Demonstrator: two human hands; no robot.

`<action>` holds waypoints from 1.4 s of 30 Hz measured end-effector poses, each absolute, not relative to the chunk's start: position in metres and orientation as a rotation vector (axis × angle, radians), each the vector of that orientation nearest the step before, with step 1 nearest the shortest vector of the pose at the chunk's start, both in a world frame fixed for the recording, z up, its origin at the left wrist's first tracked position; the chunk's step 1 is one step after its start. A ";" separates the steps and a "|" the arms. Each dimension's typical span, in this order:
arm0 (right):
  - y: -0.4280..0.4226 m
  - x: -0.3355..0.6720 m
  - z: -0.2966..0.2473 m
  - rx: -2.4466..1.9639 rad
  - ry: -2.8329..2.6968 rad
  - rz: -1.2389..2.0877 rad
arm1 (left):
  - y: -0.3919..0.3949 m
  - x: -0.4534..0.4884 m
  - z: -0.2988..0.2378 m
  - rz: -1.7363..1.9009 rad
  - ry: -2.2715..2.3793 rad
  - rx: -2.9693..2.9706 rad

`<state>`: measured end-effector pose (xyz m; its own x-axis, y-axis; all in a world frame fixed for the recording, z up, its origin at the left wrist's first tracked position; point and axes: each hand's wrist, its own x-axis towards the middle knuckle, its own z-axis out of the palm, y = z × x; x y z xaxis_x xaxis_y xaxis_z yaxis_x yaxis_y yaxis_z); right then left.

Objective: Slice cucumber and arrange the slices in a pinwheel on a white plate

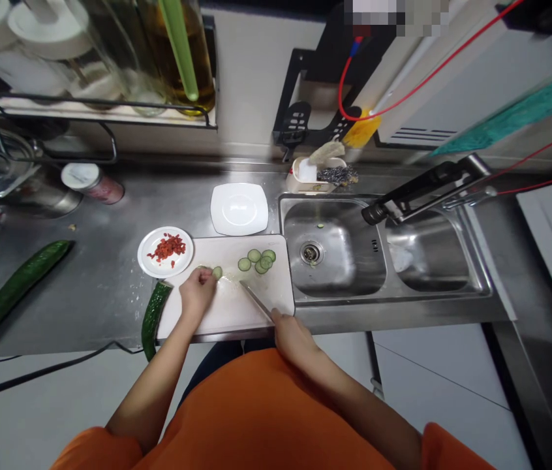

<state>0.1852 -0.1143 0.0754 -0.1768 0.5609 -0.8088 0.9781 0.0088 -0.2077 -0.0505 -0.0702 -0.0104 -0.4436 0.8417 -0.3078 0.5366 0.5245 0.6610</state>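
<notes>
My left hand (198, 292) is closed over a short piece of cucumber (216, 272) on the white cutting board (237, 307). My right hand (290, 333) grips the handle of a knife (255, 299), whose blade points toward the cucumber's cut end. Several thin cucumber slices (258, 260) lie at the board's far right. Half of a cucumber (153, 316) lies against the board's left edge, hanging over the counter front.
A small white plate with chopped red bits (165, 250) and an empty square plate (239, 208) sit behind the board. A whole cucumber (6, 295) lies at left. A double sink (335, 251) with a faucet (423, 189) is to the right. Bottles fill a rack above.
</notes>
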 end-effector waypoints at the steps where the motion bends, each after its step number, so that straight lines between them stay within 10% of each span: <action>1: -0.114 0.185 0.075 1.573 1.785 -1.062 | -0.071 -0.058 -0.011 0.650 2.197 1.078; 42: -0.105 0.198 0.078 1.630 1.779 -1.011 | -0.045 -0.015 -0.010 0.458 1.995 1.382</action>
